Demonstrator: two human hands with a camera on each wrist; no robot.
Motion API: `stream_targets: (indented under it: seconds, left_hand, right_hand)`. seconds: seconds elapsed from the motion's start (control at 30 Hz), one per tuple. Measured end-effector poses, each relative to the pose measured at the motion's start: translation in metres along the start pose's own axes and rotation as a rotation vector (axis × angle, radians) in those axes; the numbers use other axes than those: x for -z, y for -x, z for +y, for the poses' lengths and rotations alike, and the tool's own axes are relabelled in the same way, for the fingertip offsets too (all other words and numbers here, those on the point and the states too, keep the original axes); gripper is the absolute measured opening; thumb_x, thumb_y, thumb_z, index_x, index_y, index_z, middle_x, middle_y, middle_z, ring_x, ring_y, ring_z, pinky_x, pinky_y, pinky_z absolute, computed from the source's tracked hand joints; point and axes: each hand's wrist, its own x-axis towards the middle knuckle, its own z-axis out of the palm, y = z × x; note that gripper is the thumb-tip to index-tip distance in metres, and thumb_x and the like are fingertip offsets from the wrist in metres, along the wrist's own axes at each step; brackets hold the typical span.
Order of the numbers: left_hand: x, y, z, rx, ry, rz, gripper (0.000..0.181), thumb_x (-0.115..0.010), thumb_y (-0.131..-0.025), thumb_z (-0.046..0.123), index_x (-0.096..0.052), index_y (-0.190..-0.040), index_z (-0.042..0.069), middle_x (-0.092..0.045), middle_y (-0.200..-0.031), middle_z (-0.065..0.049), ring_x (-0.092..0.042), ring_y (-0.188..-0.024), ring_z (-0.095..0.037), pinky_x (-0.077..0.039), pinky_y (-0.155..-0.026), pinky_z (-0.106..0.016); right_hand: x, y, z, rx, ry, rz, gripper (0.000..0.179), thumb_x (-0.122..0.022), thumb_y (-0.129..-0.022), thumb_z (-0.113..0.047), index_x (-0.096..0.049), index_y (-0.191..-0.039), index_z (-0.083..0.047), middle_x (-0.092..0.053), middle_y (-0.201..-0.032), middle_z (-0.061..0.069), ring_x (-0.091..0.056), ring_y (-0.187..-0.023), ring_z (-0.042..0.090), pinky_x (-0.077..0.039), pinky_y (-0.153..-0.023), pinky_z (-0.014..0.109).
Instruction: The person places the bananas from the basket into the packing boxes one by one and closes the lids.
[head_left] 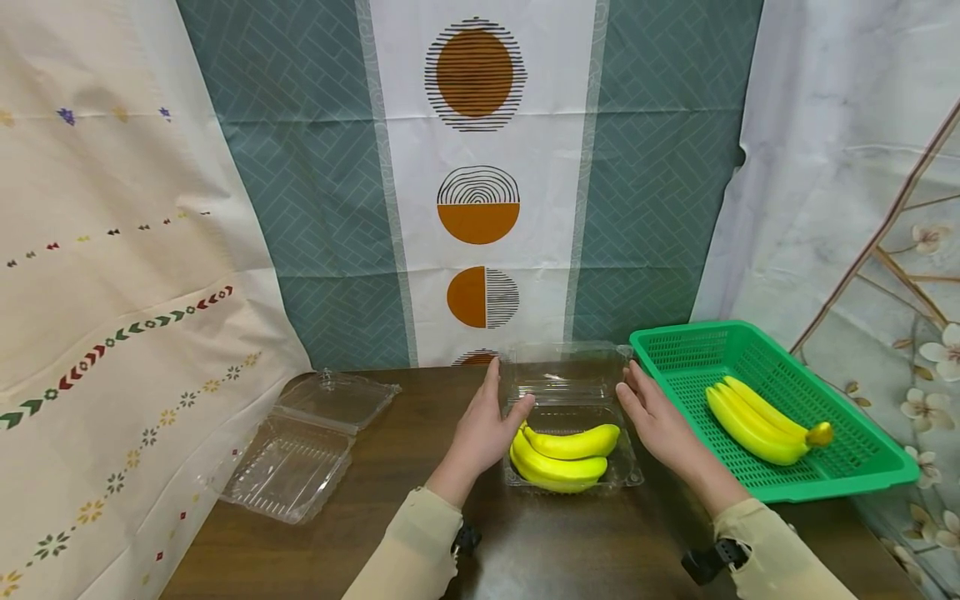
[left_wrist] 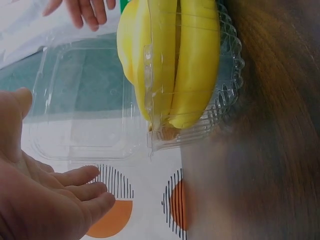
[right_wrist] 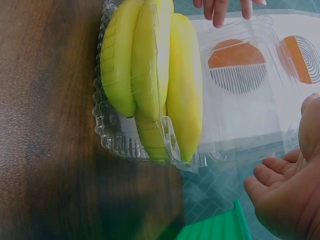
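A clear plastic clamshell box [head_left: 624,477] stands on the table with its lid [head_left: 566,379] raised at the back. A bunch of yellow bananas [head_left: 558,471] lies in its base, rising above the rim in both wrist views. My left hand [head_left: 483,429] is at the box's left side, fingers extended and holding nothing. On the other side my right hand [head_left: 658,417] is likewise spread beside the lid, its palm facing inward. In the left wrist view the left hand [left_wrist: 45,192] shows relaxed fingers apart from the bananas.
A second clear clamshell box [head_left: 288,467] stands open on the left of the brown table [head_left: 555,550]. To the right, a green plastic basket [head_left: 862,475] holds another bunch of bananas [head_left: 757,425]. Patterned cloths [head_left: 322,167] hang behind and at both sides.
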Motion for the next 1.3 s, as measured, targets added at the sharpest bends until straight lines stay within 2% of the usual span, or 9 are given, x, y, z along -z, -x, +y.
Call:
stream_targets:
  seconds: [0.23,0.63,1.07,1.3]
  left_hand:
    - [0.001,0.005,0.002,-0.009,0.024,0.013,0.097,-0.067,-0.108,0.058,-0.012,-0.179,0.023,-0.038,-0.176,-0.014,-0.041,-0.158,-0.043,-0.037,-0.121,-0.072]
    - [0.005,0.013,0.005,-0.005,0.015,0.019,0.093,-0.065,-0.107,0.063,-0.021,-0.178,0.021,-0.034,-0.178,-0.015,-0.038,-0.160,-0.042,-0.035,-0.122,-0.071]
    - [0.008,0.023,0.005,-0.001,-0.007,0.008,0.090,-0.064,-0.106,0.065,-0.029,-0.175,0.019,-0.035,-0.177,-0.014,-0.039,-0.160,-0.041,-0.035,-0.124,-0.069]
    - [0.007,0.029,0.002,-0.027,-0.003,0.014,0.086,-0.064,-0.108,0.061,-0.033,-0.173,0.014,-0.038,-0.175,-0.016,-0.039,-0.159,-0.042,-0.035,-0.123,-0.069]
  right_hand:
    - [0.000,0.005,-0.002,-0.003,0.018,0.001,0.084,-0.039,-0.120,-0.052,-0.006,-0.175,0.003,-0.022,-0.177,0.032,-0.028,-0.161,0.054,-0.030,-0.125,0.069]
    - [0.004,0.014,-0.002,0.039,-0.004,-0.006,0.077,-0.041,-0.122,-0.043,-0.010,-0.175,0.004,-0.025,-0.176,0.033,-0.029,-0.160,0.055,-0.032,-0.123,0.070]
    - [0.005,0.025,0.000,0.018,0.017,-0.009,0.078,-0.041,-0.121,-0.047,-0.016,-0.173,0.006,-0.029,-0.174,0.033,-0.033,-0.158,0.055,-0.034,-0.122,0.071]
    - [0.007,0.032,0.000,0.015,0.021,-0.014,0.077,-0.039,-0.121,-0.048,-0.020,-0.173,0.006,-0.030,-0.175,0.031,-0.032,-0.159,0.054,-0.032,-0.123,0.071]
